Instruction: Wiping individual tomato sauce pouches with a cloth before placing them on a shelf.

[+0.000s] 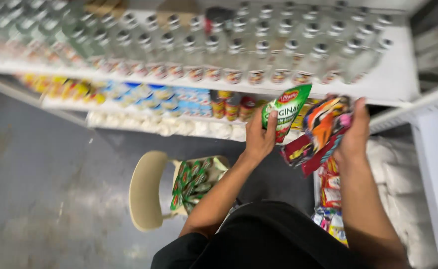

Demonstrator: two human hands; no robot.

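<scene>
Nearest, at about 7 o'clock from the hands, a cream chair [146, 192] carries a heap of green pouches [195, 182]. The left hand [260, 138] is closed on one green pouch [285, 110], held upright near centre frame. At its 3 o'clock, just beside, the right hand [354, 133] is wrapped around a blurred bundle of bright packets [319, 130]. Beyond, at 12 o'clock, cans [231, 105] sit on a low shelf and clear bottles [239, 50] line the white shelf [393, 79] above.
</scene>
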